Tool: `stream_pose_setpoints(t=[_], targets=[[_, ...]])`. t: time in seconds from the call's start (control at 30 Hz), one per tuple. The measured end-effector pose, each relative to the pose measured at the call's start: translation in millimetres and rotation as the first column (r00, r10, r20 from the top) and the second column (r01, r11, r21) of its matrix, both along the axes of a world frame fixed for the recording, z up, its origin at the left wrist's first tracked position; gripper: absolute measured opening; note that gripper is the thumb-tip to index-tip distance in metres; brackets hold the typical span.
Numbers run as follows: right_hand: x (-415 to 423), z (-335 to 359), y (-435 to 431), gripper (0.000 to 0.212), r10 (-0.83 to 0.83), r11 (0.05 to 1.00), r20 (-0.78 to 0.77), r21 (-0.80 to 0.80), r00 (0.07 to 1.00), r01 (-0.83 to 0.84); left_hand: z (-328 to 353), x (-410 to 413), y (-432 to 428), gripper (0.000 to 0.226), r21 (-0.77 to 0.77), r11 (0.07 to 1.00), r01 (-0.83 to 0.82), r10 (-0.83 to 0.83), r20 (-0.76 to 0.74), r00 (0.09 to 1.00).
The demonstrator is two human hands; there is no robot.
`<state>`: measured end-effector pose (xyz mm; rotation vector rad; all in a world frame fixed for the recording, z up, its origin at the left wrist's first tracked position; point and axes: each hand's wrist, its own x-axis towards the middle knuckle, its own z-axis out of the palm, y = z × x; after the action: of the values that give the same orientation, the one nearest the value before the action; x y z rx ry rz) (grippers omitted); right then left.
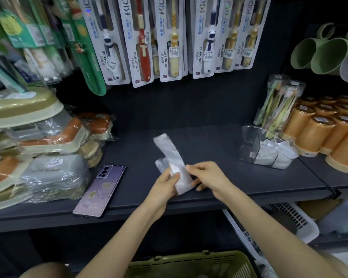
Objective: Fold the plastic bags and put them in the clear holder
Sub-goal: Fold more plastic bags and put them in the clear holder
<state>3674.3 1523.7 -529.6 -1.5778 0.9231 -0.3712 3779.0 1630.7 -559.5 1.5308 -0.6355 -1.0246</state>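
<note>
Translucent plastic bag (173, 154), folded into a long strip, stretches over a dark shelf (209, 141) as the left hand (165, 186) and right hand (208, 177) each pinch its near end in a tight grip. The clear holder (248, 145), with folded bags (277, 155) inside, stands to the right.

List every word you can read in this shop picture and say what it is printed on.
"KIDS": top of the hanging white toothbrush blister packs.
"CONDENSE": lower left edge of those packs.
"TOOTHBRUSH": small print beside the brushes.
White price stickers on the packs and the label on the grey wrapped box: too blurred.
</note>
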Motion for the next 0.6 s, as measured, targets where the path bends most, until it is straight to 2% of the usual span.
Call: stream_pose_setpoints(t=[0.07, 0.13, 0.2, 0.33, 0.6], targets=[[0, -3, 2, 0.017, -0.010, 1.000, -0.005, -0.019, 1.000, 0.010, 2, 2, 1, 0.030, -0.017, 1.000, -0.003, 0.003, -0.032, 0.999], [-3, -6, 3, 0.012, -0.030, 0.999, 0.004, -0.020, 1.000, 0.030, 2, 2, 1, 0.049, -0.026, 0.999, -0.019, 0.017, -0.057, 0.998], [-5, -8, 5, 0.012, -0.044, 0.999, 0.011, 0.002, 0.999, 0.044, 0, 2, 0, 0.059, -0.029, 0.999, -0.021, 0.020, -0.050, 0.999], [-8, -11, 6, 0.011, -0.074, 0.996, 0.021, 0.050, 0.997, 0.073, -3, 2, -2, 0.058, -0.016, 0.999, -0.032, 0.031, -0.015, 0.999], [-10, -19, 8, 0.012, -0.028, 0.996, -0.007, 0.080, 1.000, 0.029, -5, 0, -3, 0.059, -0.040, 0.997, -0.069, 0.066, -0.056, 0.996]])
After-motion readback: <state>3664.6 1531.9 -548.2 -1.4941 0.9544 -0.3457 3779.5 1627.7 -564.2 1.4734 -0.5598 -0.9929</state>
